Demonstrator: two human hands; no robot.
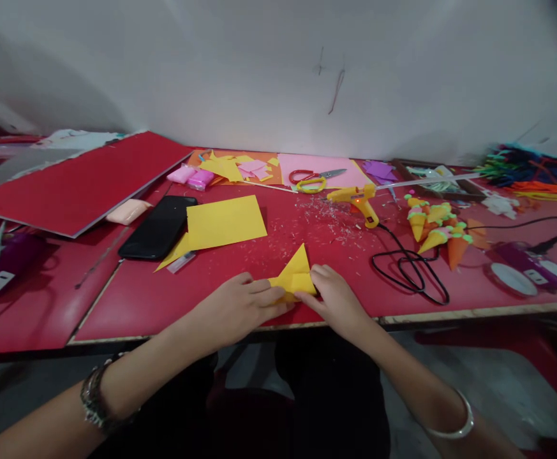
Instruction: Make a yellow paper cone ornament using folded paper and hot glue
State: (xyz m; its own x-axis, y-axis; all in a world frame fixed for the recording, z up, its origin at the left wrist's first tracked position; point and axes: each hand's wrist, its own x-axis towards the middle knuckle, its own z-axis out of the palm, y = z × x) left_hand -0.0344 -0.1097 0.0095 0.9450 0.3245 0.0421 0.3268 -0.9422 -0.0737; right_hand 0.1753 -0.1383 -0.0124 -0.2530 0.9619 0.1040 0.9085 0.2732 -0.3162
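Note:
A folded piece of yellow paper is between my hands near the table's front edge, one pointed corner standing up and away from me. My left hand grips its left side, fingers laid over the paper. On the right, my right hand pinches the other side, with the thumb along the near edge and the fingers behind. Parts of the paper are hidden under the fingers. Beyond my left hand lies a flat yellow sheet, beside a black phone.
A yellow glue gun with a looped black cord lies ahead right, near small paper cones. Scissors rest on pink paper. A large red board leans at left. Purple power strips and pipe cleaners are at right.

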